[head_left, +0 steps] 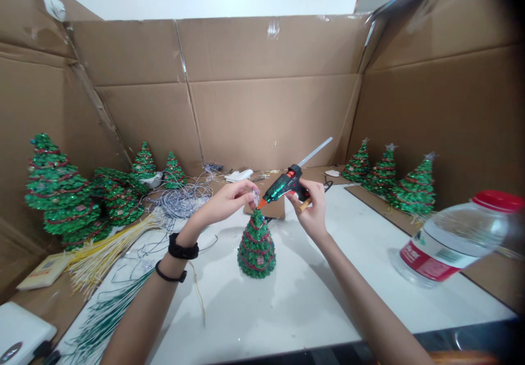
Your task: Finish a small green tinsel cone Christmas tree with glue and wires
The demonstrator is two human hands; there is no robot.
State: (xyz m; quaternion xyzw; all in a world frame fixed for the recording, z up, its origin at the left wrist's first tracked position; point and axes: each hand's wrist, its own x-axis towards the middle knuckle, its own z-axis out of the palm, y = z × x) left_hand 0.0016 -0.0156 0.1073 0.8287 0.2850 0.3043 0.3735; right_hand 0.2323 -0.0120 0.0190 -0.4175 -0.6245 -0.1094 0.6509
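Observation:
A small green glittery Christmas tree [256, 247] with red garlands stands upright on the white table [295, 299]. My left hand [229, 198] pinches a small silvery star [256, 196] just above the tree's tip. My right hand [312, 206] grips a glitter-covered hot glue gun [285, 183], its orange nozzle pointing at the star and treetop. A clear glue stick [315, 151] juts out of the gun's back.
Finished trees stand at the left [61, 195], back left [143, 163] and right [389, 176]. Yellow sticks [106, 253], green wires [106, 316] and a silver wire coil [182, 198] lie left. A plastic bottle [455, 239] lies at the right. Cardboard walls [266, 119] enclose the table.

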